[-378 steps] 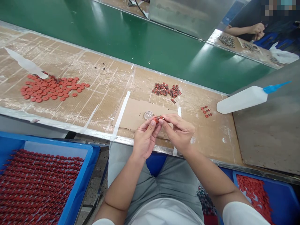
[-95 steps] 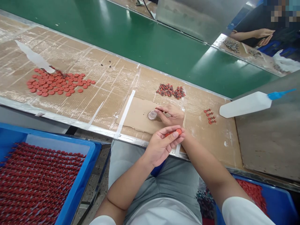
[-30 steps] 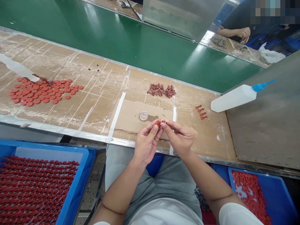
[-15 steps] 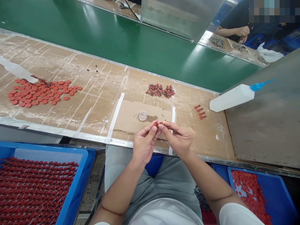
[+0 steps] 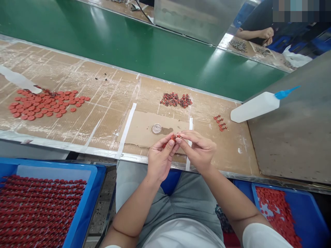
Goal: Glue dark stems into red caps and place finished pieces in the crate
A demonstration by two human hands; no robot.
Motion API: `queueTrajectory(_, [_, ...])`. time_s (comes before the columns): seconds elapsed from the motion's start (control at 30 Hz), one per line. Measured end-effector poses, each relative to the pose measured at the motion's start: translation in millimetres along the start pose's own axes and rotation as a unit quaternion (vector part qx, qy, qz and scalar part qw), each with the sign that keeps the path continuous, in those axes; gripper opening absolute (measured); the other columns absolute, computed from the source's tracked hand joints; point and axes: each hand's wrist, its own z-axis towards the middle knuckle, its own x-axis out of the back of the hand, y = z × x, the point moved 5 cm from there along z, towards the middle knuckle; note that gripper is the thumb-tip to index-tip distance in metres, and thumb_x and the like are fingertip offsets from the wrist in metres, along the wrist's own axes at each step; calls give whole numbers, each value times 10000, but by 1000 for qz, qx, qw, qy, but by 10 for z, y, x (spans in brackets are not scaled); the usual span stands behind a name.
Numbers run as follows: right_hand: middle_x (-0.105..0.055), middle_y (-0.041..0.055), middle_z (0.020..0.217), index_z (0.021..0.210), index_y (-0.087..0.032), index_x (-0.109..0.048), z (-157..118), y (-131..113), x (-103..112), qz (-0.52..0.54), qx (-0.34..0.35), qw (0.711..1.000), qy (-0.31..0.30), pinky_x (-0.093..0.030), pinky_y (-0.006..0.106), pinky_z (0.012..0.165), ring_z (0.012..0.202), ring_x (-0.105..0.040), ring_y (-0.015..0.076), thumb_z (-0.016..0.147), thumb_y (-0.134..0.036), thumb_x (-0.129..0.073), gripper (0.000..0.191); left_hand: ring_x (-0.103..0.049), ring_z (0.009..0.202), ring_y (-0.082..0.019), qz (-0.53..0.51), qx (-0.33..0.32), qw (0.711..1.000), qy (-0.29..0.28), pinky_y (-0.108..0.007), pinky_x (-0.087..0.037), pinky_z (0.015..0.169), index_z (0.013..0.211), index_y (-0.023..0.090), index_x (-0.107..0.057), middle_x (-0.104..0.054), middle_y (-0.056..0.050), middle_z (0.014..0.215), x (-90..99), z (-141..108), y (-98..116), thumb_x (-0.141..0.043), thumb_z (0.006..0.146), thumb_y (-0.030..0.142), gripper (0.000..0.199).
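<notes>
My left hand (image 5: 159,160) pinches a small round red disc (image 5: 173,137) between thumb and fingertips. Against that disc, my right hand (image 5: 200,151) grips a tiny red-and-dark part (image 5: 179,136), mostly covered by its fingers. More red (image 5: 163,146) shows below my left fingers; its shape is partly hidden. Both hands meet over the front of a cardboard sheet (image 5: 141,129). A small clear cup (image 5: 156,128) stands on that sheet just beyond my fingertips, beside a dark wet stain. Behind it lies a pile of small red-and-black parts (image 5: 176,100).
Loose red discs (image 5: 38,105) and a white bottle (image 5: 19,79) lie left. Several joined red pieces (image 5: 220,123) sit right, near a blue-tipped bottle (image 5: 254,107) leaning on a metal panel (image 5: 292,137). Blue trays (image 5: 99,172) flank my legs. Beyond the green belt (image 5: 116,41) is another person's hand (image 5: 266,33).
My hands stay together in nearly the same place, the fingers shifting slightly around the red disc. More red now shows under my left fingers. The camera view has moved a little.
</notes>
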Motion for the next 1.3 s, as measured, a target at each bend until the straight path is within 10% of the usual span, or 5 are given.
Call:
queueTrajectory(0.93, [-750,8,883,900,-279,-741,-149,109,136,-26,-24,998,44,-612,351,763,773,-716,181,691,-150,-761,246,-700,901,-163,30,-23,999,-4,-301,-536,897,777,170,-714,-752,-38,895,-42,-49,-39,-772,695,151,102])
queueTrajectory(1.3, [-752,36,896,960,-217,-715,-309,233,83,56,-151,982,98,-614,314,789,802,-726,180,708,-226,-769,257,-695,924,-167,20,-11,1000,12,-312,-504,941,801,174,-730,-752,-47,911,-36,-30,-98,-788,672,162,143])
